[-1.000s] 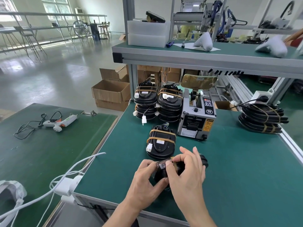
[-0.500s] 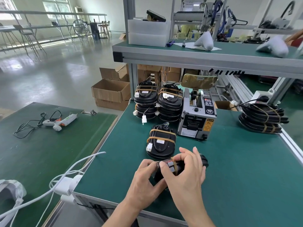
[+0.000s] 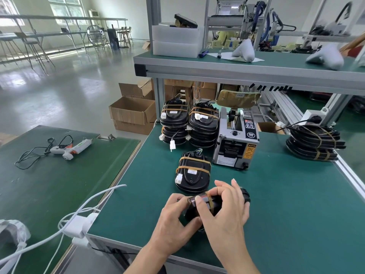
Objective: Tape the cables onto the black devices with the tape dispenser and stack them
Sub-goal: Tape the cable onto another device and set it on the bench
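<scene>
- Your left hand [image 3: 173,220] and right hand [image 3: 227,212] both clamp the black device [image 3: 205,206] at the table's [image 3: 276,204] near edge.
- Tape strip [image 3: 199,200] apparently under your right thumb.
- Taped device [image 3: 193,173] lies just beyond the fingers [image 3: 223,186], long axis pointing away.
</scene>
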Demonstrator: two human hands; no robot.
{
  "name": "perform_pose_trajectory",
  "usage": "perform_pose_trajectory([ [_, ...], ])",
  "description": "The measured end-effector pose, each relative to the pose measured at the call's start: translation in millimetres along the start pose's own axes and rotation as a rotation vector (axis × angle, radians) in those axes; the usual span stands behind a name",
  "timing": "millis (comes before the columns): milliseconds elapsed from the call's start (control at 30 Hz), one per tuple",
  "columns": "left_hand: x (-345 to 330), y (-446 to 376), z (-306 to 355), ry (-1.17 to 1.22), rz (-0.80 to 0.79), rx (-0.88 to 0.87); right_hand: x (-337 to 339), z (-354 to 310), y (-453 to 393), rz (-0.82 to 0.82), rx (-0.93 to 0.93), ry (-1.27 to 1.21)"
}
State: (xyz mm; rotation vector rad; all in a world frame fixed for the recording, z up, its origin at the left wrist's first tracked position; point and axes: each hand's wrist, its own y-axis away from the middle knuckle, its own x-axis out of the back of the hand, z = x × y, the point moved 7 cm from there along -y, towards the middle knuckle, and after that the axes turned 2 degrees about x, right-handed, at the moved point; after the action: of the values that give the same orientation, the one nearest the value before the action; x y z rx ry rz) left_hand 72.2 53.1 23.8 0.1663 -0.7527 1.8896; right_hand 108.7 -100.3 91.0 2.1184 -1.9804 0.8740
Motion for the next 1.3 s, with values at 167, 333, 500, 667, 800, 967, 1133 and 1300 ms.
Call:
perform_pose_trajectory([
  [167,1.2,-0.1,1.4,0.026,0.004,0.005,-0.9,-3.2,-1.8,-0.047,-0.007,0.049],
  [333,3.6,-1.0,4.6,0.013,0.017,-0.006,12.0,-7.3,-12.4,-0.049,-0.035,0.008],
  [500,5.0,-0.4,6.3,0.003,0.020,-0.012,42.5,-3.2,-78.2,0.119,-0.057,-0.082],
  [667,4.9,-1.1,8.7,0.034,0.014,-0.018,25.4,53.0,-154.8,0.081,-0.570,-0.394],
  [800,3.7,-0.7,6.0,0.051,0.002,-0.017,13.8,80.9,-170.9,0.151,-0.772,-0.499],
  [967,4.0,-0.6,5.8,0.047,0.001,-0.021,9.4,87.8,-179.3,0.262,-0.797,-0.574],
  [1133,3.8,-0.8,4.3,0.040,0.001,-0.013,5.6,90.2,-184.7,0.316,-0.796,-0.556],
  [1300,3.6,-0.3,5.6,0.036,0.005,-0.021,0.1,91.8,-185.3,0.349,-0.806,-0.557],
])
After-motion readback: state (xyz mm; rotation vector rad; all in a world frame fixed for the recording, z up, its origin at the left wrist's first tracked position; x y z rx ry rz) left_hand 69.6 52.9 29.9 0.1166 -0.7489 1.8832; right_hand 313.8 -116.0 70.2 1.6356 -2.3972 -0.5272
